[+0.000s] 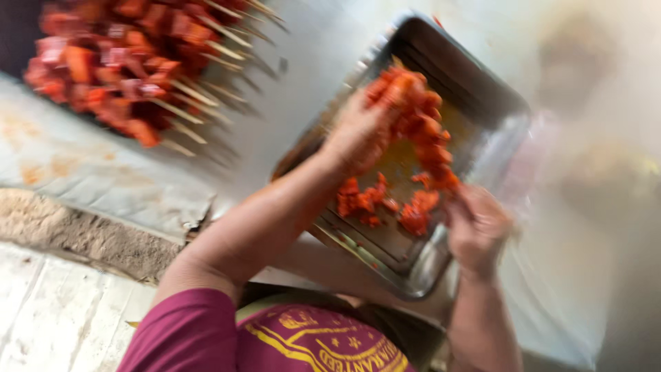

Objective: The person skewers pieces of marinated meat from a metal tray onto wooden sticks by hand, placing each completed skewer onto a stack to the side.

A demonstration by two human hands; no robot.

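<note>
Hands in a metal tray [482, 124]: left grip [358, 138] closed on marinated meat [420, 124], right grip [475, 227] unclear.

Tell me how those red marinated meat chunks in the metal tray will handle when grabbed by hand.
The meat chunks look wet with red coating, so they are probably slippery. They lie in soft, irregular clumps, so they likely squash and sag rather than hold shape. The left hand and right hand are both at the pile in the tray, and loose bits near the bottom suggest pieces drop off easily.
</note>
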